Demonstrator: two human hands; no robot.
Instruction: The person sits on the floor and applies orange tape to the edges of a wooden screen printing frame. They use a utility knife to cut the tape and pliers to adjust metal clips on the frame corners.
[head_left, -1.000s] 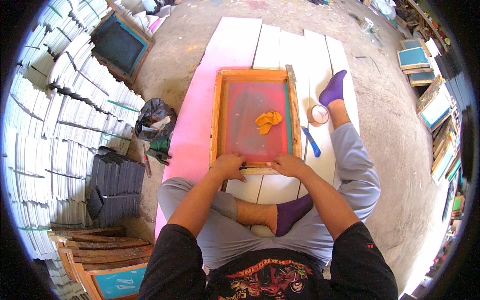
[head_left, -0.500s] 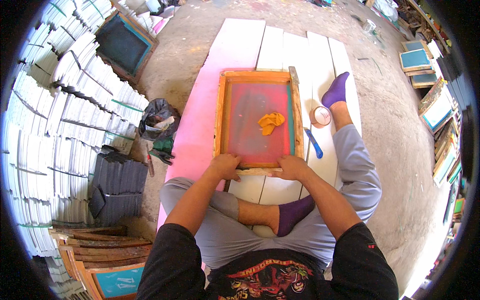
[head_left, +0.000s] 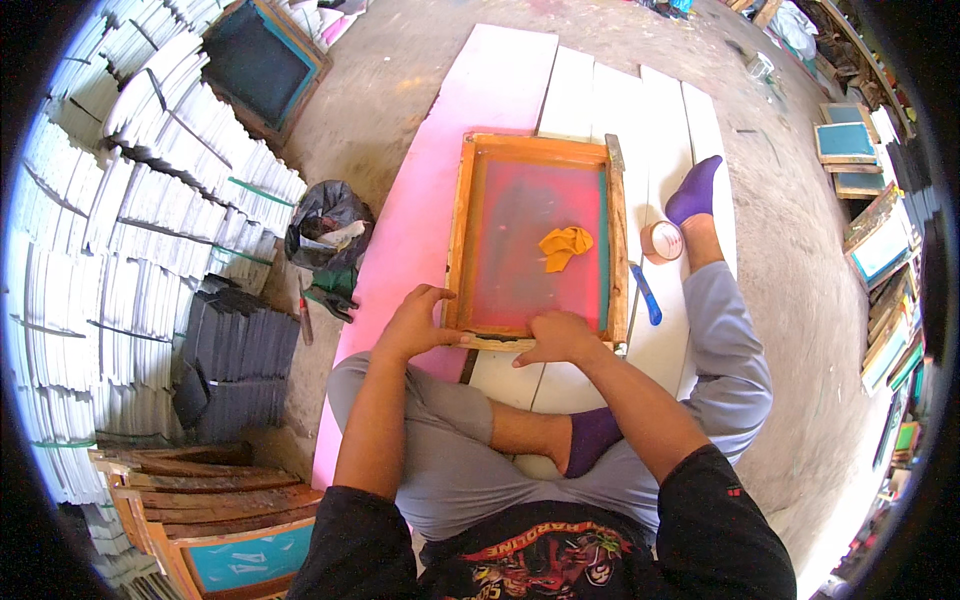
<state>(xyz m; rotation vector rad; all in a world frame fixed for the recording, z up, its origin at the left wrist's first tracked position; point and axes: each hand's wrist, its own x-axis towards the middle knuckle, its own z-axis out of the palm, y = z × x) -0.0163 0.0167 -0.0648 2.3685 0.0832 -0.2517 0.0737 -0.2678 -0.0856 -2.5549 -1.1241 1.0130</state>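
A silk-screen printing frame (head_left: 463,220) of wood lies on the boards in front of me, its mesh (head_left: 525,230) reddish with a dark grey patch. On the mesh rests a crumpled orange cloth (head_left: 565,247). My left hand (head_left: 408,325) grips the frame's near left corner, its fingers at the left rail and its thumb along the near edge. Over the near rail, right of its middle, my right hand (head_left: 558,338) is closed, fingers on top and thumb at the front. Right of the frame lie a blue-handled cutter (head_left: 646,295) and a roll of brown tape (head_left: 661,241).
White and pink boards (head_left: 420,215) bear the frame, with my legs around their near end. On the left are stacked white bundles (head_left: 150,230), dark bundles (head_left: 235,355), a black plastic bag (head_left: 335,225) and more wooden frames (head_left: 220,500). Further screens (head_left: 848,143) lean at the right.
My left hand has slid from the near rail out to the left corner, its fingers spreading. My right hand has moved inward along the near rail. The whole view has shifted slightly.
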